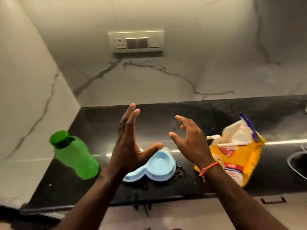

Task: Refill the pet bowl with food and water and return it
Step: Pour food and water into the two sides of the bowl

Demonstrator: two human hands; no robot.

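A light blue pet bowl (159, 166) lies on the black counter (191, 185), partly hidden behind my left hand. My left hand (127, 143) is raised above it, fingers straight and thumb spread, holding nothing. My right hand (189, 140), with an orange thread at the wrist, hovers to the right of the bowl with curled, parted fingers and is empty too. A green capped bottle (74, 155) stands left of the bowl. A torn-open yellow food bag (235, 150) stands to the right.
A marble wall with a switch and socket plate (135, 41) rises behind the counter, and a side wall closes the left. Small dark crumbs or wet spots (179, 173) lie around the bowl. A round rim, perhaps a sink (297, 163), shows at the far right.
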